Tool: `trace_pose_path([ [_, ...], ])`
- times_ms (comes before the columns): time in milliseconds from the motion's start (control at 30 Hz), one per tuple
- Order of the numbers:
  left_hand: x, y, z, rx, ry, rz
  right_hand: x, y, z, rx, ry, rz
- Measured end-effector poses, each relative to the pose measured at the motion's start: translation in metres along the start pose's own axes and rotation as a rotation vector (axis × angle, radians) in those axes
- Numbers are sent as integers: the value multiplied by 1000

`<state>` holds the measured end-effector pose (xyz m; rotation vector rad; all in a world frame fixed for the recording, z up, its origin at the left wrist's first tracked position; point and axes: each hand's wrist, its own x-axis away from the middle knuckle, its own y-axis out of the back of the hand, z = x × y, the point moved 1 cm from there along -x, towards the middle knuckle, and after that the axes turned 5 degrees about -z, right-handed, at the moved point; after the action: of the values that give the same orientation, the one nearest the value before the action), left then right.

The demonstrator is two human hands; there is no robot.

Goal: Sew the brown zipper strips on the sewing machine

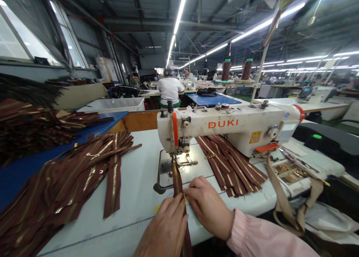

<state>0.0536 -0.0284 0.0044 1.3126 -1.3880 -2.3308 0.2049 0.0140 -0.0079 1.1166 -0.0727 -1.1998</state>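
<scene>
A brown zipper (pixel 176 177) with brass-coloured teeth runs lengthwise from under the presser foot of the white sewing machine (pixel 224 118) toward me. My left hand (pixel 168 221) lies over the strip, fingers together and closed on it; the thumb is hidden. Curled fingers of my right hand (pixel 209 204) meet the strip's right edge, just beside the left fingertips. Both hands are in front of the metal needle plate (pixel 165 171). Behind the needle, several brown zippers (pixel 235 167) lie fanned out under the machine arm.
A heap of brown zippers (pixel 84 171) covers the table's left side. More strips (pixel 33 126) are piled on a blue surface. A compartment tray (pixel 294 173) of small metal parts and a hanging beige strap (pixel 276 197) are at right. Ahead sits a person in a white shirt (pixel 169 88).
</scene>
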Motion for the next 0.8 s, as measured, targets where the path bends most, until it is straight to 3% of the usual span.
trace_pose_path([
  [800,-3,-1,7,189,32,20,0,-4,5,87,-1,57],
])
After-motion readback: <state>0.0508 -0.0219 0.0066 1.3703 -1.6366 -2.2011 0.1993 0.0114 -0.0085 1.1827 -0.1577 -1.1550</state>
